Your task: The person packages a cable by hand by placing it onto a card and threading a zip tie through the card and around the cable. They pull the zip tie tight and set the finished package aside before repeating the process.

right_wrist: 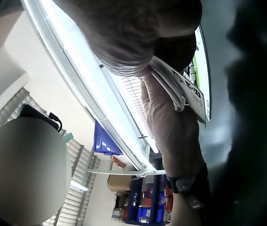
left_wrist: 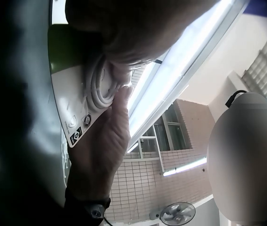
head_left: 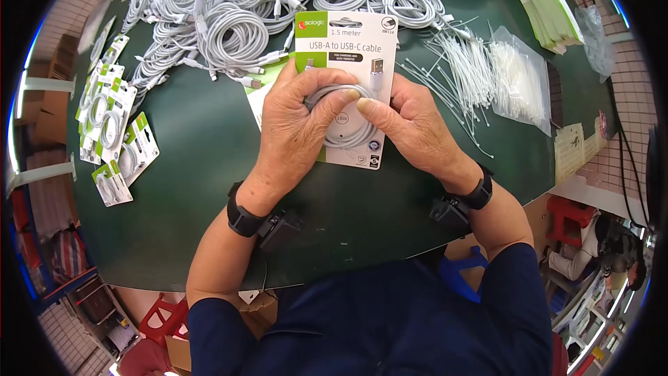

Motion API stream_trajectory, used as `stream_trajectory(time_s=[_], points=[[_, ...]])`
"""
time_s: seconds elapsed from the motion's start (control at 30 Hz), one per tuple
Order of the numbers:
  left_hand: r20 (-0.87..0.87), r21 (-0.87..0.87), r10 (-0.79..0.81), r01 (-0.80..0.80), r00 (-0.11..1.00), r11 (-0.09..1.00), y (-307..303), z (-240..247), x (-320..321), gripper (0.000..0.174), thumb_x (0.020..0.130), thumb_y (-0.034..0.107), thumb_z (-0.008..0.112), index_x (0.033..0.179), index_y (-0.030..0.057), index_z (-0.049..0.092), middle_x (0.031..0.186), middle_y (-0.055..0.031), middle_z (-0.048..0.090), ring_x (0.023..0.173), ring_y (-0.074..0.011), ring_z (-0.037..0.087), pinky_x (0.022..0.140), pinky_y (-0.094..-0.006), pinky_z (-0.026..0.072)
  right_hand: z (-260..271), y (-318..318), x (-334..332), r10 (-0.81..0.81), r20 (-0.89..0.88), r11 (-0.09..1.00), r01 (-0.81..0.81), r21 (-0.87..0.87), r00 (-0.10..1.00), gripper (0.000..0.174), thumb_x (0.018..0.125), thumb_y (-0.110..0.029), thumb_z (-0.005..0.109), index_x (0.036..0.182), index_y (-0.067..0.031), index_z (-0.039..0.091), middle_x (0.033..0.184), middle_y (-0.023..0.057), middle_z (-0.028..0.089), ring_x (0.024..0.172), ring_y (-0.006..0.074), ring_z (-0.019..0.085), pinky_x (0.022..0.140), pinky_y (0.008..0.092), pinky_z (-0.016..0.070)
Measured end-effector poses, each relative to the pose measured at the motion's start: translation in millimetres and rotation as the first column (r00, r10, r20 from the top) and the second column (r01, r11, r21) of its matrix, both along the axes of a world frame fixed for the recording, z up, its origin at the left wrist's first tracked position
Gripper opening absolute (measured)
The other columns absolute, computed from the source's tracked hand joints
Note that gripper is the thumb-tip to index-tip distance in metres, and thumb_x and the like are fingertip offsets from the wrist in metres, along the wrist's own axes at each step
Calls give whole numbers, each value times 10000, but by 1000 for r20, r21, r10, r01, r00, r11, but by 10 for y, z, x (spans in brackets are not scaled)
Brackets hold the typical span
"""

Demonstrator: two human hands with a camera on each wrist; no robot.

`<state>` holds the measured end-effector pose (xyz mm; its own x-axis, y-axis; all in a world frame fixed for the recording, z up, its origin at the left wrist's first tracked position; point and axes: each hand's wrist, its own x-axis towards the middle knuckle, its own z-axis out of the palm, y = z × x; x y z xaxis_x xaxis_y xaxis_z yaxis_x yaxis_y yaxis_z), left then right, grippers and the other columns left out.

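Observation:
Both hands hold a printed cable card (head_left: 346, 36), upright in front of the body, with a coiled grey-white USB cable (head_left: 335, 142) against its face. My left hand (head_left: 296, 122) grips the card's left side, its thumb pressing over the coil. On the opposite side, my right hand (head_left: 415, 124) pinches the card and coil, the two thumb tips close together near the coil's top. The fingers behind the card are mostly hidden. In the left wrist view the coil (left_wrist: 96, 89) lies along the card. A second green-and-white card (head_left: 255, 94) shows behind the left hand.
Many coiled cables (head_left: 236, 35) are heaped at the table's back. White cable ties (head_left: 463, 69) lie loose beside a bag of ties (head_left: 520, 80). Stacked green-and-white cards (head_left: 550, 14) stand at back right. Carded cables (head_left: 104, 115) pile up at left on the dark green table (head_left: 188, 188).

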<state>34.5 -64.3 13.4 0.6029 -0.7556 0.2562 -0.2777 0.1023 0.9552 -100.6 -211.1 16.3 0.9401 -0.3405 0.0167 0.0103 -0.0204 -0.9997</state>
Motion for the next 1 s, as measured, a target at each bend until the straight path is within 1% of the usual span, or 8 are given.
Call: stream_trajectory(time_s=[0.17,0.3,0.4,0.53,0.63,0.77,0.87,1.0], points=[[150,-30,44,-40,988,999,-26,-144,49,404,952,54,760,1344,30,666,1140,-87,613,1055,-175,657,892,-301,560,-5,-61,27,-37,18,999,37,36,999,351,1074,-217,640,1305,47,636,1134,93,753,974,107,700,837,288,591],[-205,-130,100,-129,974,983,-48,67,-91,697,1002,96,705,1578,-34,335,1205,-145,627,1155,-224,655,933,-337,587,-6,-140,34,-144,68,985,136,104,987,358,1082,-219,636,1323,44,630,1160,96,745,996,109,692,857,277,578],[-314,-52,-79,66,946,996,5,68,-31,667,1015,146,703,1554,-53,364,1258,-165,642,1182,-209,652,913,-341,622,-2,-168,56,-173,113,973,153,172,978,371,1081,-239,647,1324,42,633,1159,100,746,993,115,695,863,277,577],[-717,36,-124,214,686,976,64,147,-47,533,1051,253,666,1467,-37,500,1245,-140,702,1049,-164,726,727,-282,629,5,-234,26,-153,61,970,138,199,986,413,1089,-238,629,1395,34,572,1292,129,703,1143,166,693,995,337,566],[-708,35,-102,179,698,983,56,161,-70,444,1058,268,655,1380,-26,574,1148,-112,734,916,-154,746,602,-264,617,1,-248,39,-150,66,971,135,199,986,432,1085,-243,636,1409,30,554,1273,128,708,1123,165,699,983,337,573],[-447,173,-81,175,891,969,115,184,65,346,1005,196,710,1265,-23,646,1086,-106,747,953,-127,730,668,-252,595,122,-421,8,-186,-20,982,185,-39,982,468,1073,-199,638,1454,37,503,1307,144,685,1126,168,674,972,320,551],[-82,230,-8,27,997,973,176,392,159,317,922,113,769,1194,-25,678,1059,-100,757,979,-126,723,789,-263,584,164,-565,21,-390,335,854,473,-219,858,568,1014,-191,723,1471,36,473,1284,159,684,1129,193,648,958,325,538],[69,108,57,-64,996,992,240,577,160,460,807,50,830,1233,-16,669,1147,-112,757,1041,-164,725,955,-299,559,470,-495,-106,-229,563,585,574,-573,794,597,904,-91,810,1429,3,541,1289,159,684,1140,249,654,931,366,537]])
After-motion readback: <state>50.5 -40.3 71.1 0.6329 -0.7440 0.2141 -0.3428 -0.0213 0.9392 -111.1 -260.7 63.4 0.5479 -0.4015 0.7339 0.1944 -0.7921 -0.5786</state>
